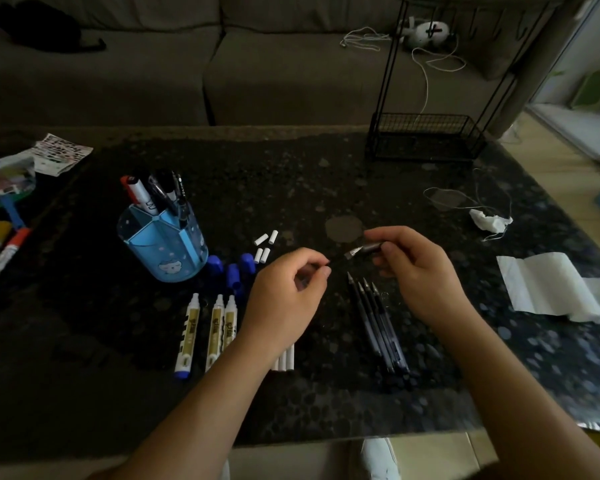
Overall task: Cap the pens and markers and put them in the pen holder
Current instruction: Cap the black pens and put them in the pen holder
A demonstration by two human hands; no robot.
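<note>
My right hand [418, 271] grips a dark pen [364, 250] with its metal tip pointing left. My left hand [288, 296] is pinched shut just left of that tip; what it holds is too small and dark to tell. Three uncapped dark pens [378, 323] lie below my right hand. Three uncapped white-and-gold markers [210, 330] lie left of my left forearm, which partly hides several white pens [286, 360]. Blue caps [234, 271] and several small white caps [265, 245] sit near the blue pen holder [163, 244], which contains several capped markers and pens.
A black wire rack [426, 136] stands at the table's far right. White tissue [551, 289], a crumpled wad [490, 220] and thin cord lie at the right. Markers and a packet [7, 178] sit at the left edge. A sofa runs behind the table.
</note>
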